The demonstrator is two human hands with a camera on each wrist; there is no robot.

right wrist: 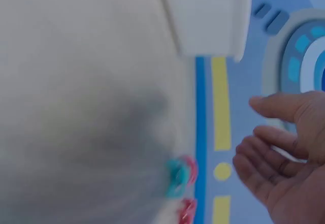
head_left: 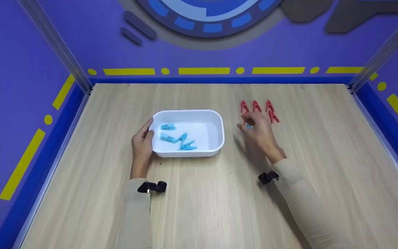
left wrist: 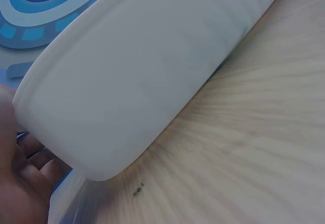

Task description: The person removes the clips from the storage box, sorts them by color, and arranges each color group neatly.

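Observation:
At the left end of a white plastic tub (head_left: 206, 133), my left hand (head_left: 141, 143) grips the wall, thumb at the rim and other fingers outside. Several light blue clothespins (head_left: 168, 137) lie scattered in the tub, mostly toward its left and front. To the tub's right, my right hand (head_left: 260, 133) hovers over the table, thumb and forefinger apart. The right wrist view shows nothing between those fingers. Just below them is a blue clothespin (right wrist: 177, 177) on the table, partly hidden by the hand in the head view. Several red clothespins (head_left: 256, 106) lie beyond the hand.
The wood-grain table (head_left: 199, 200) is bounded by a blue back wall (head_left: 212, 57) and side walls with metal corner posts. A small dark spot (left wrist: 138, 189) marks the tabletop near the tub's front left corner. Each wrist carries a black camera mount (head_left: 268, 177).

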